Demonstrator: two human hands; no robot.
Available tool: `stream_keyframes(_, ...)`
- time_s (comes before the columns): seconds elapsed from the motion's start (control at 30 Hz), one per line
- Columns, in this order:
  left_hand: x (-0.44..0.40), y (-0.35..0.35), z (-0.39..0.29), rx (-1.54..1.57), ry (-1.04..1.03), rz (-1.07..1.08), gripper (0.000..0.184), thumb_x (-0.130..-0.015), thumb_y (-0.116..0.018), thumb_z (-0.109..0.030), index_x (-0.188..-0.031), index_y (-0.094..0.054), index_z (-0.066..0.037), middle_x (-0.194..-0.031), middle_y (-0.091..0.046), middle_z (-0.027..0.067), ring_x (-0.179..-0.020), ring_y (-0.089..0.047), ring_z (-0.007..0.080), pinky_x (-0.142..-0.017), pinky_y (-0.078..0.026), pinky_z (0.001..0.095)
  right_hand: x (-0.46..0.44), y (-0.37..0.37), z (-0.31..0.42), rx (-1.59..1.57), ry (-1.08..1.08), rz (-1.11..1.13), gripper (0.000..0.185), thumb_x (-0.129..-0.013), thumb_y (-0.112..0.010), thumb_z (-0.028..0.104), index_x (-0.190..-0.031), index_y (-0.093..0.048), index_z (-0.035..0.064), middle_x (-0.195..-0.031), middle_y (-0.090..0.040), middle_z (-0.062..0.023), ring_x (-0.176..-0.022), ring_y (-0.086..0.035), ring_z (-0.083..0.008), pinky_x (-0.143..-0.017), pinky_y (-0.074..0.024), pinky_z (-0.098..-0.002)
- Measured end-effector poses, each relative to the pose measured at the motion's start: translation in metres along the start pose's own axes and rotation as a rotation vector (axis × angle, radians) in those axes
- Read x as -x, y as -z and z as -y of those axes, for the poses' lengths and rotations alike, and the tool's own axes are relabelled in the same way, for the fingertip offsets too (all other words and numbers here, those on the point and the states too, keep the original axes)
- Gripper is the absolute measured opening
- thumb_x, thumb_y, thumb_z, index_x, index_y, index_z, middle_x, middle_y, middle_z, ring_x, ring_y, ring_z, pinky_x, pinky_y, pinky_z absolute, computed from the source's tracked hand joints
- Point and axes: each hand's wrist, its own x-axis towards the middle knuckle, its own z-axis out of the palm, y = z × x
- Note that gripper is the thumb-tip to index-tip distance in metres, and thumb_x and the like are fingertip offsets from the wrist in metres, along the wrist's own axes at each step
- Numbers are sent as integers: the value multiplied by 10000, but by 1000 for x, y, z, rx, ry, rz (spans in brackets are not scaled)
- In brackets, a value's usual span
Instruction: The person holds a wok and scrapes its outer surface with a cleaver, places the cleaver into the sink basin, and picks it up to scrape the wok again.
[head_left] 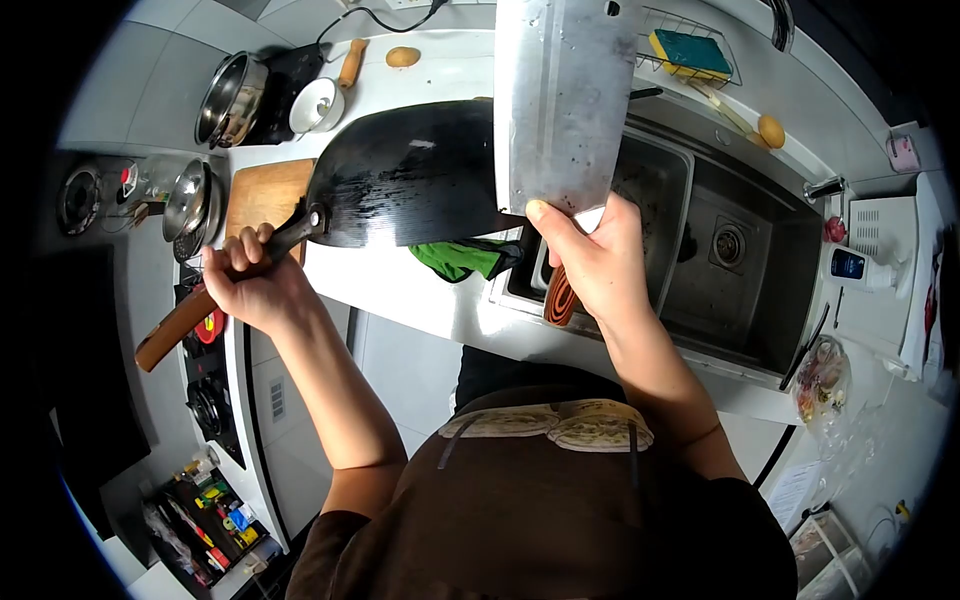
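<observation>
My left hand point(245, 270) is closed around the brown wooden handle of a black wok point(410, 175). The wok is tilted on its side over the counter, and its dark surface has shiny streaks. In my right hand point(600, 260) is a cleaver point(565, 110), its broad grey blade pointing up and away from me. Fingers and thumb wrap the cleaver's brown wooden handle point(562, 297) where it meets the blade. The blade covers the wok's right edge and part of the sink. Below the wok lies a green and black cloth point(465, 260).
A double sink point(770, 260) is at the right. A wooden cutting board point(268, 195), a white bowl point(317, 105) and a steel pot point(232, 98) are at the left. A sponge point(690, 55) sits in a wire rack behind. A potato-like item point(403, 57) lies at the back.
</observation>
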Motion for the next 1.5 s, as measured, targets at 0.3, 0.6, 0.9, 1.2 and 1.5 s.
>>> stream_keyframes(0.3,0,0,0,-16,2,-10,360,-844,-535,-217,-562,-326,-133,-519,-311,-11,-505,-358,116,-598,-379,288,2,0,4,42,23,-7,128,-804,-634,57,-890,-610,-35,-727,-620,-41,-584,-530,-65,-530,-422,-218)
stream_keyframes(0.6,0,2,0,5,13,-2,341,-845,-527,-213,-567,-348,-128,-523,-314,-9,-511,-370,123,-601,-383,300,3,-1,3,74,86,1,83,-809,-638,59,-833,-597,-10,-650,-571,2,-480,-460,-37,-430,-365,-195)
stream_keyframes(0.9,3,-3,0,-9,9,41,333,-848,-521,-205,-571,-355,-126,-534,-309,-9,-530,-389,127,-604,-389,300,2,-9,7,73,71,-4,94,-804,-642,60,-845,-598,-11,-665,-576,-2,-490,-466,-37,-436,-372,-195)
stream_keyframes(1.2,3,-5,0,-25,4,24,334,-851,-519,-213,-571,-358,-125,-534,-309,-9,-528,-389,128,-607,-392,303,1,-7,10,69,61,45,107,-814,-643,81,-846,-596,-9,-662,-575,-2,-489,-457,-38,-435,-367,-197)
stream_keyframes(1.5,3,-5,0,-17,7,30,338,-853,-517,-223,-573,-355,-124,-534,-308,-9,-530,-388,126,-615,-384,306,-1,-2,11,70,-57,59,120,-803,-639,72,-855,-608,-32,-657,-590,-17,-502,-491,-49,-455,-393,-210)
